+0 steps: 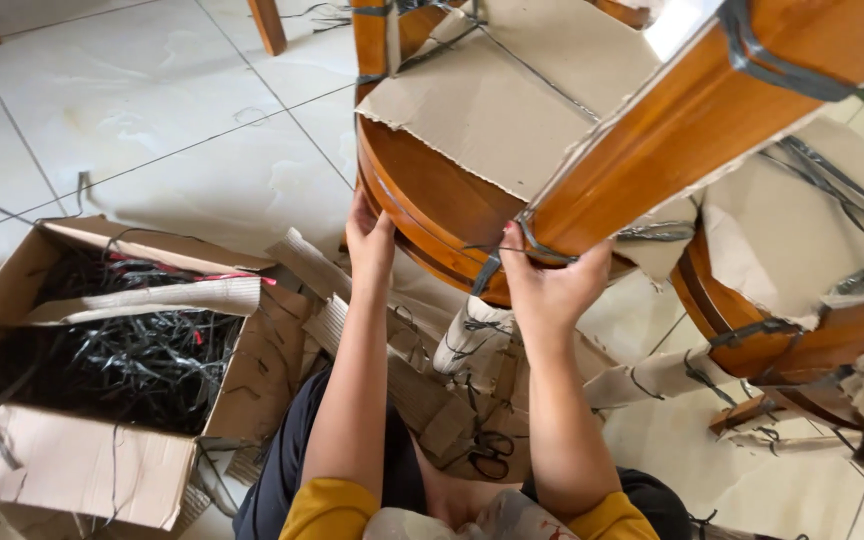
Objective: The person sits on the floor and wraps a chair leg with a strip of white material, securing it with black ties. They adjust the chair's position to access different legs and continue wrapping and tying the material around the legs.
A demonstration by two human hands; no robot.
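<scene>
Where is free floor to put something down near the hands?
Bare tile floor lies beyond the cardboard box of black straps, left of the wooden stool. Between the left hand and right hand, below them, cardboard scraps and scissors crowd the floor.

Person, head-cam view, two bare arms visible.
- Left hand (369, 238): bare, no glove, no ring or watch seen.
- Right hand (550, 285): bare, no glove; fingernail w/ reddish polish at one fingertip.
- Forearms: uncovered to approx. elbow.
- Sleeves: mustard-yellow, pushed up/short, one per arm, at bottom edge of frame.
- Lower garment: dark, black or navy, trousers or skirt, cannot tell which.
- Pale patterned fabric at bottom centre betw. sleeves; kind unclear.
</scene>
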